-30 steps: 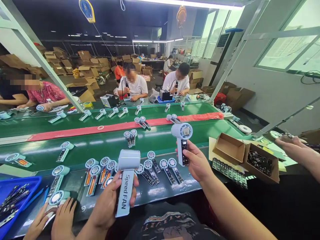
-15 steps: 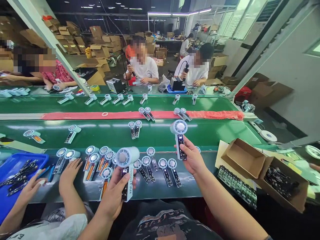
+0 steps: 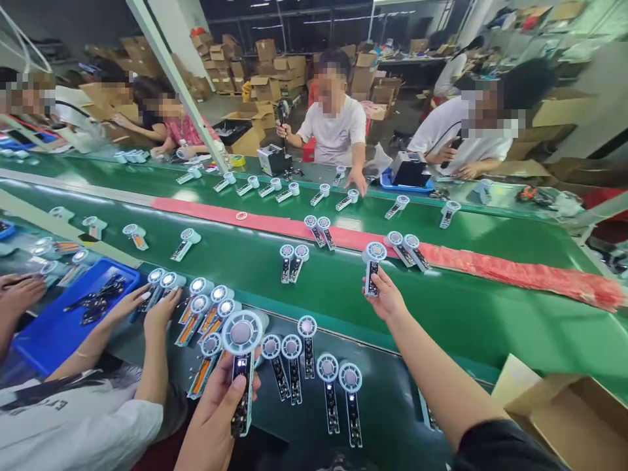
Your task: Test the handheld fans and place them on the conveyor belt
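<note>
cardboard boxes (image 3: 289, 69) are piled on the grey floor (image 3: 408, 110) before a dark backdrop (image 3: 304, 26); a slanted white post (image 3: 179, 82) is set nearer.

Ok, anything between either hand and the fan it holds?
Nothing visible: the left hand directly grips the nearer fan, the right hand the farther fan. Two other fans show just right of the farther one, not between.
</note>
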